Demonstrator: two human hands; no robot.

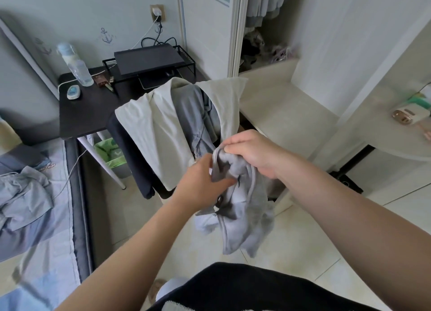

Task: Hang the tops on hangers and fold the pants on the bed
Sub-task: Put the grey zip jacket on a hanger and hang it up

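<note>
grey garment held up in both hands

the grey garment hangs bunched in the air over the tiled floor, in front of the person and not on the bed. the right hand pinches its top edge with fingers curled over the fabric; the left hand grips it just below, thumb pressed against the cloth. the rest of the garment droops beneath both hands in loose folds — whether it is a top or pants cannot be told.

just behind the hands more clothes are draped in a heap: a pale garment on top, a blue-grey one between its folds, and a dark one hanging down the left side. at the left edge lies the bed, with a crumpled blue-grey garment on it. beyond stands a dark desk with a clear bottle — and at the top an open wardrobe with clothes hanging inside.
</note>
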